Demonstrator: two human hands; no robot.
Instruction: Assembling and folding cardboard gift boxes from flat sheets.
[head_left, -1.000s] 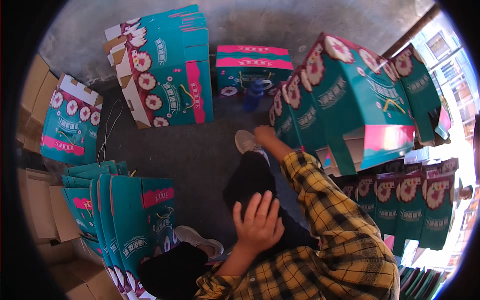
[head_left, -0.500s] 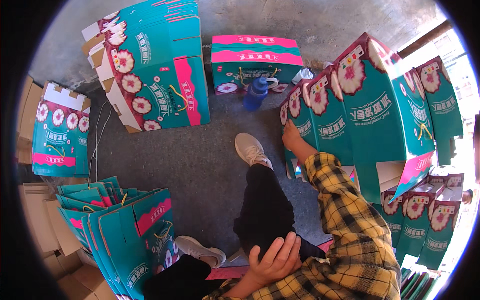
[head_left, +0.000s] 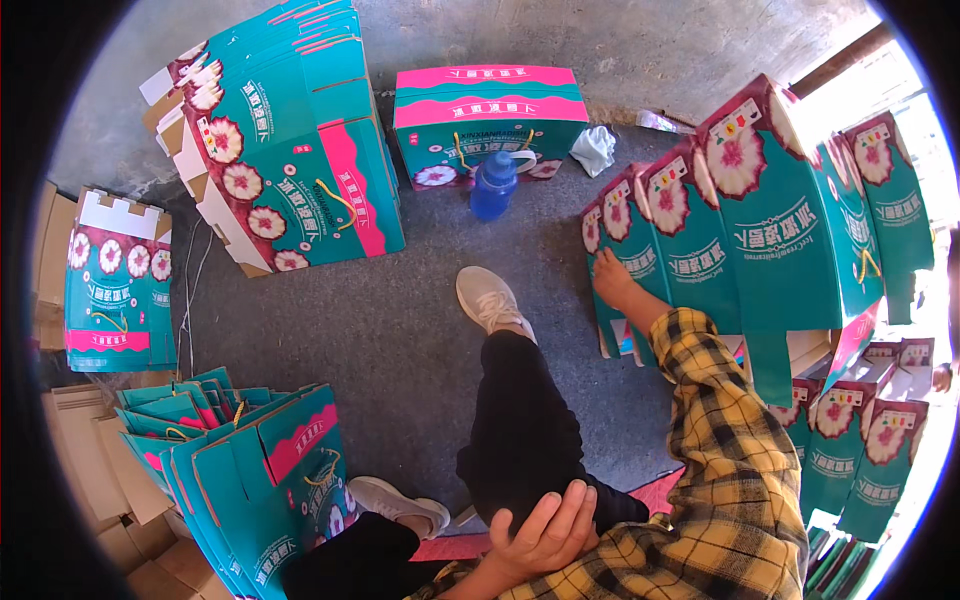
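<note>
On the right, a row of teal folded-open cartons (head_left: 690, 225) with purple-and-white round slices printed on them stands side by side. My right hand (head_left: 616, 280) is at the nearest left end of this row, its fingers bent against the outermost carton (head_left: 622, 245); the fingertips are partly hidden. A yellow-and-black plaid sleeve covers that arm. Low in the middle, my left hand (head_left: 548, 530) rests by my dark-trousered knee, fingers stretched out and holding nothing.
A stack of flattened teal cartons (head_left: 300, 170) leans at the upper left; more flat cartons (head_left: 240, 480) stand lower left. A closed pink-and-teal box (head_left: 490, 105) is by the wall, with a blue bottle (head_left: 493, 187) and white crumpled bag (head_left: 595, 150) nearby. Further cartons (head_left: 835, 435) stand lower right.
My right hand and the carton row have shifted right, away from the bottle, uncovering more of the white bag. The whole view has turned slightly. My left hand stays in its place.
</note>
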